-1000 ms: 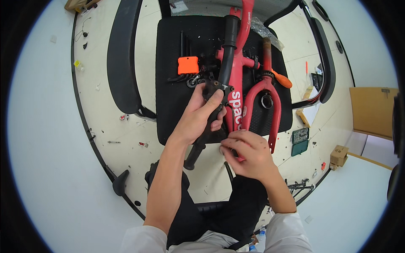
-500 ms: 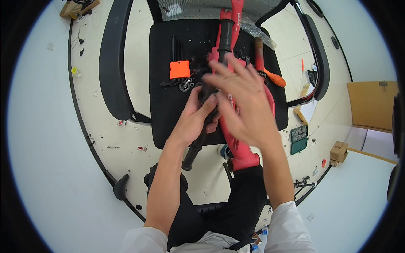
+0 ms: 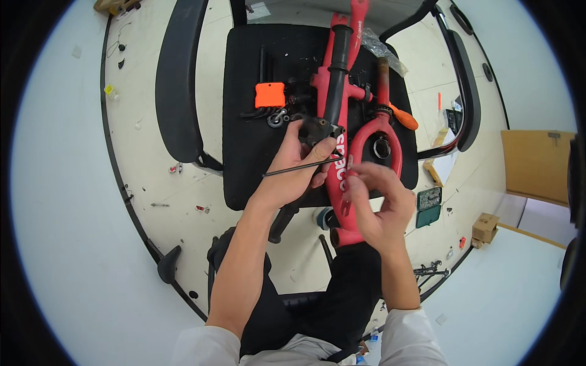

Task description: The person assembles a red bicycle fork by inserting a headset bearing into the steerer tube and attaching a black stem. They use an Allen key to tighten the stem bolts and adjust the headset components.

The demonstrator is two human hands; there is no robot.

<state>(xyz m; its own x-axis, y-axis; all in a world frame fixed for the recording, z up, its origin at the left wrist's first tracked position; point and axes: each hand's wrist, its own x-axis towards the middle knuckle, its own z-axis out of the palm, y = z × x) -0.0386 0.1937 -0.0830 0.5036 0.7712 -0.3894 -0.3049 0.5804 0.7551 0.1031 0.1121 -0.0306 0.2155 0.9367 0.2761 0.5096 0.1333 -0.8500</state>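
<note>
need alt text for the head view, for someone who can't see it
Seen from above, a person's left hand grips a small black bicycle part and a thin black L-shaped hex key against a red bicycle frame lying on a black mat. The right hand hovers open beside the frame, near an orange block.

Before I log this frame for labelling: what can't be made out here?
All in the head view:
- Right hand: fingertips motion-blurred, so whether it holds anything is unclear.
- Left hand: its fingers cover where the thin hex key meets the black part.
- Red bike frame: top end cut off by the upper edge.
- Small parts beside the orange block: too small to identify on the black mat.
</note>
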